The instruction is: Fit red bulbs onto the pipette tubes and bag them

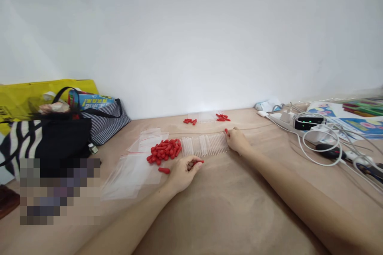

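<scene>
Several red rubber dropper bulbs (164, 151) lie in a heap left of centre, with a loose one (164, 170) in front. Beside the heap, thin clear dropper tubes (206, 145) are laid side by side in a row. My left hand (183, 173) is closed in front of the row, a red dropper bulb (200, 162) poking out of its fingertips. At the row's right end my right hand (237, 141) is closed in a pinch, with another red bulb (226, 131) at its fingertips. Whether a tube sits in that bulb is hidden by the fingers.
Clear zip bags (131, 177) lie overlapped on the left. Near the wall, more tubes and small groups of red bulbs (223, 117) rest on a clear bag. A striped bag (103, 125) stands far left. White cables (308, 157), a power strip and printed papers (362, 125) crowd the right.
</scene>
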The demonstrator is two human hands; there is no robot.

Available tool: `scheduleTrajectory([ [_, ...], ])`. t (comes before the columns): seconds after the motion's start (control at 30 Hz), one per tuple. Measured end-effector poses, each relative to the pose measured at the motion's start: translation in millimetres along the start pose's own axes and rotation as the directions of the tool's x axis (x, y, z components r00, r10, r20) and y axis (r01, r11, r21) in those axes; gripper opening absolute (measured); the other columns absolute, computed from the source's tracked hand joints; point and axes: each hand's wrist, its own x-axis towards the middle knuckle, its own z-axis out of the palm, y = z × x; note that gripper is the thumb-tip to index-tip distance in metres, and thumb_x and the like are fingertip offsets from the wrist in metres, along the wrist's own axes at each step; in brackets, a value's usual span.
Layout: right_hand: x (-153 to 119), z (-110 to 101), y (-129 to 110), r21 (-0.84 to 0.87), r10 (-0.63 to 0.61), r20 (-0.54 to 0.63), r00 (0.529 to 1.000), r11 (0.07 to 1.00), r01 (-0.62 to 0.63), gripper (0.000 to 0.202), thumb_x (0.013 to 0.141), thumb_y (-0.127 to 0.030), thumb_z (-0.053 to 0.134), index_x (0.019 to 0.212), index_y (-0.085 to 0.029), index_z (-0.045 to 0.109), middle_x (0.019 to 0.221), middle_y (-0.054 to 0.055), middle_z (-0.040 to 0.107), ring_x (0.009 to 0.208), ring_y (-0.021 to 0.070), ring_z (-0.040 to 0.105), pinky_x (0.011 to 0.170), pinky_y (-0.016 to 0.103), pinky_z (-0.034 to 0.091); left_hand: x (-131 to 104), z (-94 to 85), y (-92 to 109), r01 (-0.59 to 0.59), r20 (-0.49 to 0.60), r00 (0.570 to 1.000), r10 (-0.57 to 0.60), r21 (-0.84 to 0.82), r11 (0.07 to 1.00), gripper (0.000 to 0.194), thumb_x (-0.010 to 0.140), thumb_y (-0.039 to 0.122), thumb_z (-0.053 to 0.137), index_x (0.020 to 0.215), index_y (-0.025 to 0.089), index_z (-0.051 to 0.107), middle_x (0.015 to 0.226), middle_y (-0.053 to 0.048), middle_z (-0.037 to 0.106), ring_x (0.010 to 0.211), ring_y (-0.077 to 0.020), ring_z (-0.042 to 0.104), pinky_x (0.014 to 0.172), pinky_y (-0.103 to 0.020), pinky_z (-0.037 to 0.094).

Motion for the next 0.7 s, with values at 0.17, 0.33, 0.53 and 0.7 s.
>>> scheduleTrajectory([
  [0.17,-1.4,-4.0,-3.4,-0.04,-0.007,0.026,1.0,0.999,0.008,0.02,0.078,-0.011,0.042,0.084,-0.011,0.061,0.088,0.014,0.055,0.076,0.0184,0.057,0.071,0.027,0.039,0.2,-0.2,-0.7,0.002,0.003,1.0,-0.002,0.003,1.0,0.021,0.077,0.033,0.05,0.086,0.017,0.063,0.079,-0.005,0.065,0.07,-0.0182,0.059,0.061,-0.027,0.046],
  [0.33,-0.2,-4.9,-6.5,-0.088,0.004,0.045,0.999,0.996,0.0,0.023,0.079,-0.011,0.04,0.09,-0.007,0.06,0.09,0.019,0.055,0.078,0.0215,0.057,0.069,0.029,0.04,0.4,-0.7,-1.2,-0.01,0.014,1.0,0.01,-0.006,1.0,0.021,0.077,0.032,0.051,0.085,0.018,0.063,0.077,-0.004,0.065,0.069,-0.018,0.059,0.059,-0.026,0.046],
  [0.53,-0.5,-5.1,-10.3,-0.127,-0.001,0.076,0.997,0.992,0.011,0.025,0.079,-0.012,0.038,0.091,-0.006,0.06,0.091,0.021,0.056,0.083,0.0237,0.055,0.071,0.031,0.04,-0.2,-1.3,-0.5,-0.023,0.01,1.0,0.023,0.043,0.999,0.02,0.077,0.031,0.05,0.085,0.018,0.063,0.075,-0.003,0.065,0.066,-0.0167,0.058,0.057,-0.025,0.044],
  [0.7,3.5,1.6,-13.0,-0.142,-0.02,0.129,0.991,0.989,0.038,0.023,0.076,-0.011,0.043,0.088,-0.003,0.06,0.087,0.023,0.058,0.095,0.0284,0.05,0.077,0.037,0.037,-0.2,-1.6,1.9,-0.023,0.018,1.0,0.022,0.057,0.998,0.02,0.077,0.031,0.05,0.084,0.017,0.063,0.073,-0.003,0.064,0.063,-0.0157,0.057,0.054,-0.024,0.042],
])
